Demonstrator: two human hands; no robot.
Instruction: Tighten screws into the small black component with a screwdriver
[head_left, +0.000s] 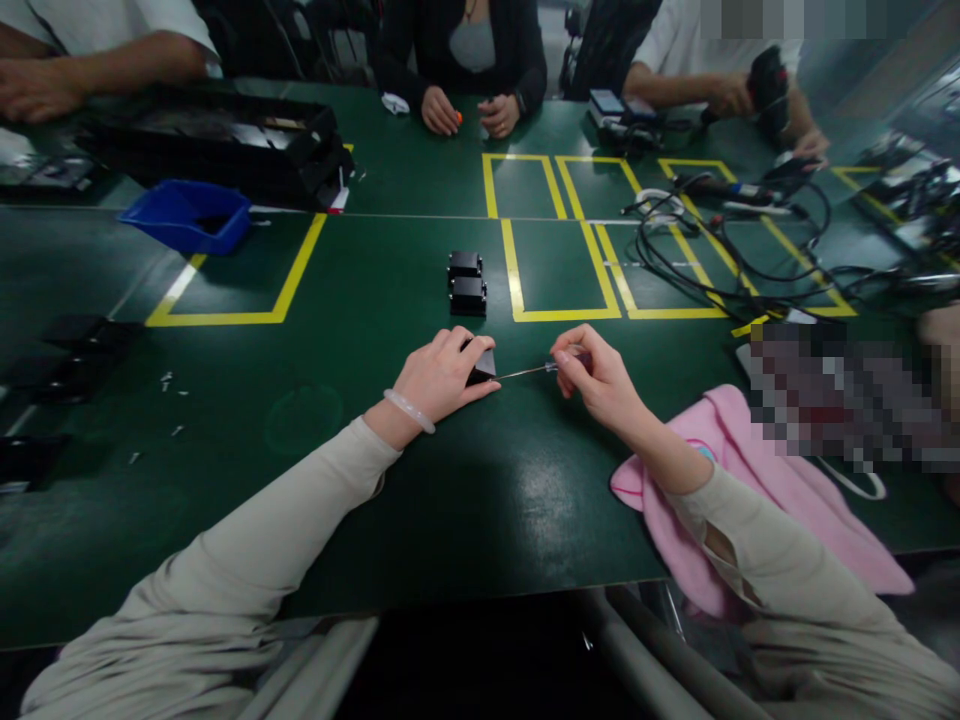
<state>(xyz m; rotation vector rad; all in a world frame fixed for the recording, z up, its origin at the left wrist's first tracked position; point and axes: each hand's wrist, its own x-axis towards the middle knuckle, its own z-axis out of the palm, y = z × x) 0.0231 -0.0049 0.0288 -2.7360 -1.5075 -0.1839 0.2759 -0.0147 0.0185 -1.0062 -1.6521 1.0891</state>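
Black and hard-looking, the small block (484, 366) is on or just above the green table (450, 510), the left hand (441, 376) clamping its grip on it (probably light and slick, best taken by the sides), the right hand (598, 376) pinching a screwdriver (529, 372) aimed towards it.

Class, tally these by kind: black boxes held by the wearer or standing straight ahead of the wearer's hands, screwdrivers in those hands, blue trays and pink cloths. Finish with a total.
Black boxes: 3
Screwdriver: 1
Blue tray: 1
Pink cloth: 1
Total: 6
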